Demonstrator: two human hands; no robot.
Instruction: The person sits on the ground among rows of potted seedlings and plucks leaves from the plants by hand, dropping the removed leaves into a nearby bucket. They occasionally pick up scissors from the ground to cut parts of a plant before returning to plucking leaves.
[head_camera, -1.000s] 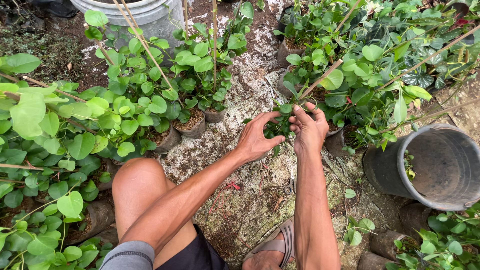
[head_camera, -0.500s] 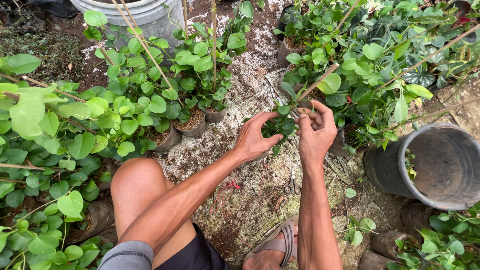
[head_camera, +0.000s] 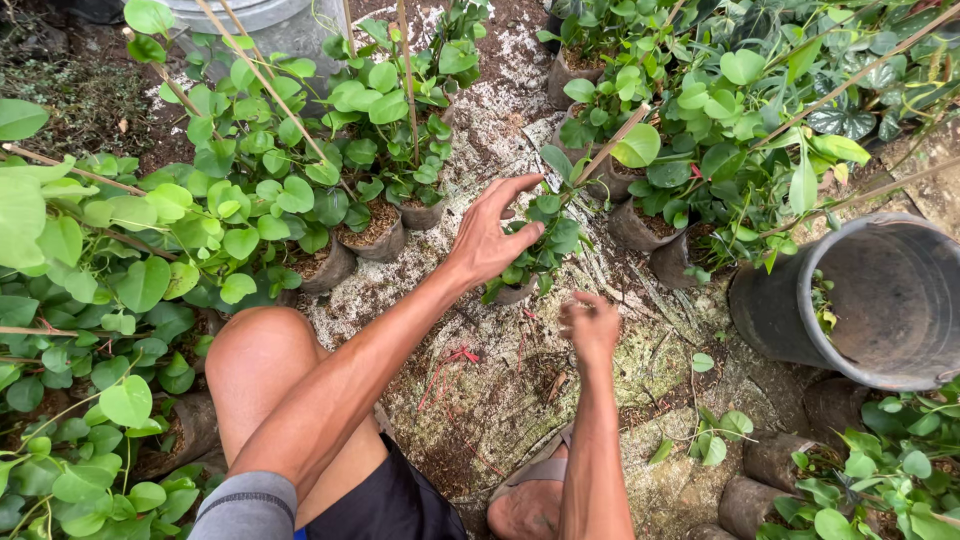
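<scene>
Reaching with my left hand (head_camera: 492, 238), grip spread, touching the small potted plant (head_camera: 540, 250) (just ahead); right hand (head_camera: 590, 325) hangs nearer me, loosely curled, holding nothing I can see

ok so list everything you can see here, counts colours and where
small potted plant: one, green leaves, centre, under the left hand
potted plants: many, green, in dark bags, left and top
bamboo stakes: several, tan, slanting out of the pots
black bucket: one, on its side, right
grey tub: one, top edge
red strings: a few, on the mossy ground
sandal: one, brown, bottom centre
left hand: open, on the small plant
right hand: fingers curled, contents unclear
</scene>
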